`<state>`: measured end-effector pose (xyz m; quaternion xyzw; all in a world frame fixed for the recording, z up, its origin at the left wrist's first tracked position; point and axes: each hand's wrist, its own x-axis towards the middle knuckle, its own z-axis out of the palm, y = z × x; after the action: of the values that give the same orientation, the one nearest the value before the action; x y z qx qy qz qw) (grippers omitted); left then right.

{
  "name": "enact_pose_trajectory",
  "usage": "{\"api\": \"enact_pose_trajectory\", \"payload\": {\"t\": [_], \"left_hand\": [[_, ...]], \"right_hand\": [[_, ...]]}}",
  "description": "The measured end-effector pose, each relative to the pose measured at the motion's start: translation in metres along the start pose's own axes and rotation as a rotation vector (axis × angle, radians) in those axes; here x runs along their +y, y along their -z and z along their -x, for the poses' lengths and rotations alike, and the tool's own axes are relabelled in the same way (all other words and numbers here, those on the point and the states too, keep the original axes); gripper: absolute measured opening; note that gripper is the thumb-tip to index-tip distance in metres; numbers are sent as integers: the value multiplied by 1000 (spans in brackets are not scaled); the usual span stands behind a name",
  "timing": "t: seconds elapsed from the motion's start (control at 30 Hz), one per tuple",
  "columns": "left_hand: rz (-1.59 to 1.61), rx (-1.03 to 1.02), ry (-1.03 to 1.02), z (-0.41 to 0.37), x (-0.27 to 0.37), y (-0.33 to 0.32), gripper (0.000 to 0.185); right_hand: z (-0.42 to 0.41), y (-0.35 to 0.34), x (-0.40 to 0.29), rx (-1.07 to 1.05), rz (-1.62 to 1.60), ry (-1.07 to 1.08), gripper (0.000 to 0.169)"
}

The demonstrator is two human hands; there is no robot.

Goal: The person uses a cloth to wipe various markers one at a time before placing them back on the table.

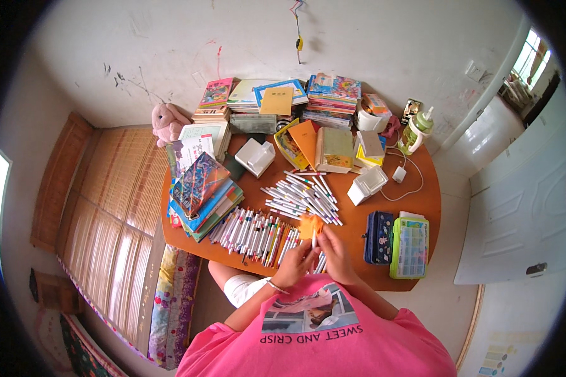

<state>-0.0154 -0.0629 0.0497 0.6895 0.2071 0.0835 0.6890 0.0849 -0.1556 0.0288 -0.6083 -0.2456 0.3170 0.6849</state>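
Observation:
Close together at the table's front edge, my left hand (296, 265) and my right hand (335, 250) meet around a white marker (314, 239). The fingers of my left hand pinch its lower part. A crumpled orange cloth (311, 226) bunches at its far end, gripped by my right fingers, which partly hide it. A row of markers and pencils (257, 235) lies side by side left of my hands and runs on beneath them. Beyond the cloth, a loose heap of white markers (304, 195) points in various directions.
Stacked books (203, 188) stand left, with more piles (332, 99) along the wall. White plastic containers (367, 185) (255, 158) sit behind the heap. At right are a dark blue pencil case (378, 237), a green case (409, 248), a charger (399, 174) with cable, and a green bottle (416, 132).

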Motion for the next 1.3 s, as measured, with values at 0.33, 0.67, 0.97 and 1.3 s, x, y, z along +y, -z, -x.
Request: {"api": "enact_pose_trajectory", "payload": {"t": [0.33,0.67,0.97,1.3], "left_hand": [[-49,7,-70,3,-10,-11,22],[-130,89,-65,3,-30,-5,23],[-210,-55,-162,5,-10,-9,26],[313,-189,67,13,-17,-9,22]], "right_hand": [[-3,-1,3,148,-177,7,24],[11,-8,6,-9,-261,21,32],[-2,-9,15,105,-455,-99,22],[-9,10,-14,37,-649,-149,27]]}}
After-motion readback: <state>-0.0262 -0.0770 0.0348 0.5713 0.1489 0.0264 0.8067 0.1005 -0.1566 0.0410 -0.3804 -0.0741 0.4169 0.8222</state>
